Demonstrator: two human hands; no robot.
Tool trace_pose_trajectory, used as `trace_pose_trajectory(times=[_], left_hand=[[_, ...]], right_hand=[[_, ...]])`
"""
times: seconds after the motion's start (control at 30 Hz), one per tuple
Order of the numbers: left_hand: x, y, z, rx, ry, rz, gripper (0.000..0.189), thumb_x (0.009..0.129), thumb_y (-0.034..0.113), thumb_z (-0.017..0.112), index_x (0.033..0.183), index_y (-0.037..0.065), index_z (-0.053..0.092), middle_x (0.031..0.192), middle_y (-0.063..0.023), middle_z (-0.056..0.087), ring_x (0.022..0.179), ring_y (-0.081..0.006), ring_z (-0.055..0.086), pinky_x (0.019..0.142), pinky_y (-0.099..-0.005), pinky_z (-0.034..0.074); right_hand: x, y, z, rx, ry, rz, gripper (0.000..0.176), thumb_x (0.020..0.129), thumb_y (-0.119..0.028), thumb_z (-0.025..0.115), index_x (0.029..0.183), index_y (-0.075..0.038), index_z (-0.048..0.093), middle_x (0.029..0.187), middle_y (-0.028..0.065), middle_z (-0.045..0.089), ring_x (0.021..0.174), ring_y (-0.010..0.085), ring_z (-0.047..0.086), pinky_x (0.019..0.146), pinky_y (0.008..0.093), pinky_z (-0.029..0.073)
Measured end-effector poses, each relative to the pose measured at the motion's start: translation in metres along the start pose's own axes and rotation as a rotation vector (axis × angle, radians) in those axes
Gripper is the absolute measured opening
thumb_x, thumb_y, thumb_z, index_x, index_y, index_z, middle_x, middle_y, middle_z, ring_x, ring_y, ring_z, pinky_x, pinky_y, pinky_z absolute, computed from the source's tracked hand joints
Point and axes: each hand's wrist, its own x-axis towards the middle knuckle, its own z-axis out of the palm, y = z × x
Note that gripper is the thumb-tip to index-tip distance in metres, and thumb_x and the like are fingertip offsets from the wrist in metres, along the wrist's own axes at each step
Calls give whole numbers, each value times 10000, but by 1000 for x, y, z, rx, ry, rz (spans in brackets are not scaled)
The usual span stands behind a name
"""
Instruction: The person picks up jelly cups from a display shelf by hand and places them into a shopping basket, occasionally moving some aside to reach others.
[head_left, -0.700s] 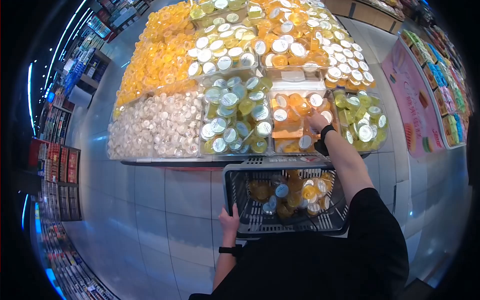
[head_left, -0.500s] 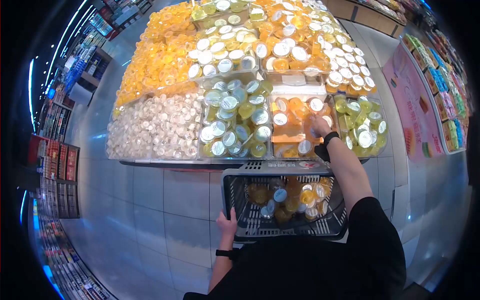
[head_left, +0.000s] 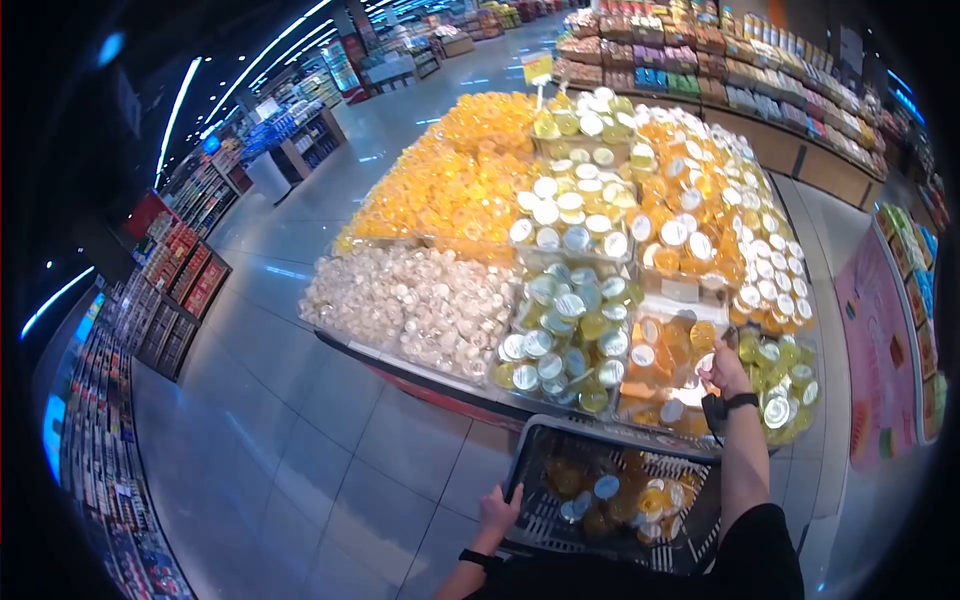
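My left hand [head_left: 498,512] is closed on the left rim of a grey plastic shopping basket [head_left: 535,452]. Inside lie several lidded jelly cups [head_left: 655,496], amber and yellow, some with white lids. My right hand [head_left: 728,372] is over the right side of a bin of orange jelly cups [head_left: 675,345], beside the divider to the green ones. Its fingers are curled; what they hold, if anything, is hidden. A white-lidded cup shows right by the fingers. Green jelly cups [head_left: 565,335] fill the bin to the left, and more green cups [head_left: 785,385] the one to the right.
Small pale cups [head_left: 420,300] and orange cups [head_left: 450,190] heap the display's left side. White-lidded cups [head_left: 775,285] cover its right. A pink panel [head_left: 880,340] with stocked shelves stands at right. Tiled floor [head_left: 320,480] runs along the left, with shelving beyond.
The camera view has turned left and tilted up, so the display and basket appear lower and farther right. My right hand has shifted toward the orange bin's right edge. My left hand stays on the basket.
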Motion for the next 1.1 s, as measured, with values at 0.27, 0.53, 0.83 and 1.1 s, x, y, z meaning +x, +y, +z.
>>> trace_pose_trajectory(times=[0.27,0.53,0.83,1.1], left_hand=[[0,-1,1,-45,-61,-5,486,877,393,631,1028,-69,633,846,-295,653,854,-460,637,746,-481,518],[-1,3,5,-47,24,105,416,885,344,640,894,-71,617,752,-273,639,729,-461,633,633,-468,499],[4,-4,6,-111,-48,20,433,888,306,629,1000,-112,605,819,-308,643,820,-478,633,697,-478,505],[5,3,3,-144,-14,55,434,885,315,631,990,-105,608,831,-300,651,821,-473,636,711,-478,504]], right_hand=[[-184,-62,89,113,-367,-204,394,1013,-333,434,1291,-56,470,1037,120,658,884,211,676,707,348,587],[-297,94,90,-363,-753,149,440,1030,-325,420,1346,-26,488,1231,63,591,1059,147,585,918,291,476],[-307,194,137,-894,-547,401,487,994,-406,448,1276,-18,534,1044,158,665,831,226,666,735,368,534],[-299,85,163,-1031,-779,-144,549,936,-454,532,1249,-4,553,1124,214,648,1043,338,630,892,400,498]])
